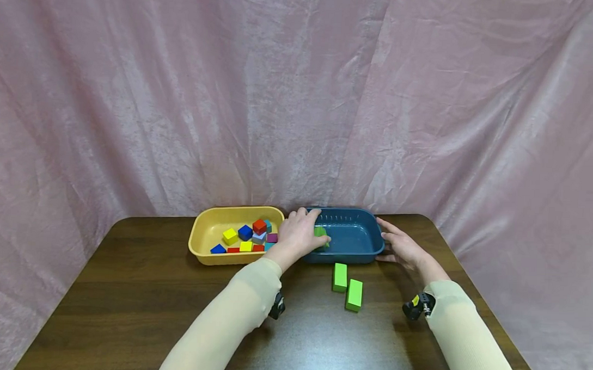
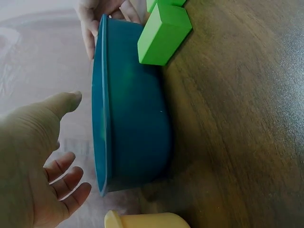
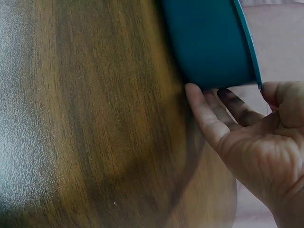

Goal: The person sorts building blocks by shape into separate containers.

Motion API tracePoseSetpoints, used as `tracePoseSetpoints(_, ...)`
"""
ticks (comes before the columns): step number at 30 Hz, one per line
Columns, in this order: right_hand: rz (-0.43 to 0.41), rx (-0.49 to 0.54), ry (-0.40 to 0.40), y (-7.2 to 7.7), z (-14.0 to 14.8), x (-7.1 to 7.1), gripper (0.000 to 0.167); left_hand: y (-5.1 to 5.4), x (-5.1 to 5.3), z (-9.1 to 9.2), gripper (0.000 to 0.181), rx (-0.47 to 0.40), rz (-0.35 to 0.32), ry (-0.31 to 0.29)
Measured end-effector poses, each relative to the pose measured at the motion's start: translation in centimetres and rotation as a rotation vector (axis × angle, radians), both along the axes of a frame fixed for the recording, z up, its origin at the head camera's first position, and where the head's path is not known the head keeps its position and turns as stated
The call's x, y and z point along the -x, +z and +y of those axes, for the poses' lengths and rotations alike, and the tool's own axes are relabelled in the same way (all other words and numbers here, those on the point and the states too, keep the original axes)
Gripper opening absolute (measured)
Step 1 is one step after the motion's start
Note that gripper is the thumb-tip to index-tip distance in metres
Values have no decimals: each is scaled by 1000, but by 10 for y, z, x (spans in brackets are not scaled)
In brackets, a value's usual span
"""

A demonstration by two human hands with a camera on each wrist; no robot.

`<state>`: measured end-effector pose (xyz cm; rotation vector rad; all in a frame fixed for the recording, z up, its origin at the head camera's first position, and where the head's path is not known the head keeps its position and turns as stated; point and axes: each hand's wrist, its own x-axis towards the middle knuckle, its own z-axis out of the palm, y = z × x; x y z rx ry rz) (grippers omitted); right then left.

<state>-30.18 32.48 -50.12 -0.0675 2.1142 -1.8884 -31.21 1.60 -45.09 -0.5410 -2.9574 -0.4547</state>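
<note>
My left hand [image 1: 296,235] is over the left end of a dark blue plastic basket [image 1: 349,238], thumb and fingers spread. Nothing shows between those fingers in the left wrist view. Beside the thumb, inside the basket, lies a green piece [image 1: 320,232], partly hidden by the hand. At the basket's right end, my right hand [image 1: 404,248] touches the outer wall with extended fingertips. In the right wrist view its thumb [image 3: 275,95] is at the rim and the other fingers reach along the lower wall. Two green rectangular blocks [image 1: 339,277] lie on the table before the basket.
A yellow basket [image 1: 204,233] stands left of the blue one, holding several coloured blocks, among them a red cube [image 1: 259,226] and a yellow cube [image 1: 230,236]. The dark wooden table [image 1: 125,304] ends at a pink curtain [image 1: 299,98] behind.
</note>
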Motion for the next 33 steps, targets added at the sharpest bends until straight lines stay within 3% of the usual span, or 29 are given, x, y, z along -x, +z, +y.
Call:
tracePoseSetpoints(16, -1, 11, 4, 1, -1, -2, 58, 2, -4, -4, 80, -15, 54, -43)
tracePoseSetpoints(33, -4, 6, 6, 0, 1, 1, 57, 17, -21, -1, 80, -43, 100, -130)
